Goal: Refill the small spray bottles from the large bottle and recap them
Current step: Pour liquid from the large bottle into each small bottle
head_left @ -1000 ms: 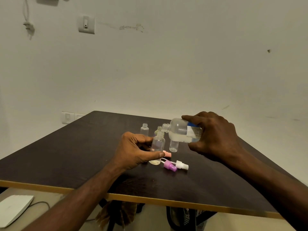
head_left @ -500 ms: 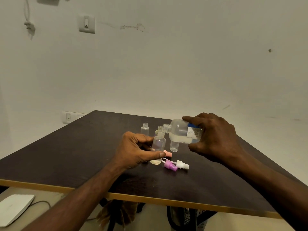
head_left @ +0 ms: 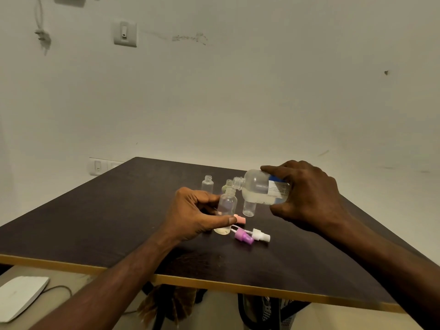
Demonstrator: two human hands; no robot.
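Left hand [head_left: 195, 214] pinches small spray bottle [head_left: 226, 206] upright on bench [head_left: 95, 225], thumb low, fingers behind. Spray caps [head_left: 250, 235] lie loose just in front. Right hand [head_left: 307, 194] wraps large bottle [head_left: 259, 189], tipped near horizontal, neck right at small bottle's mouth. Versus a second ago we see almost no shift, tilt unchanged; only thin liquid layer in small bottle, so we judge pour barely begun. Three open bottles [head_left: 207, 184] wait behind.

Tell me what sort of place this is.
Probably a plain room in a home or small office: a dark table against a bare, scuffed wall, with a wall switch and a low socket.
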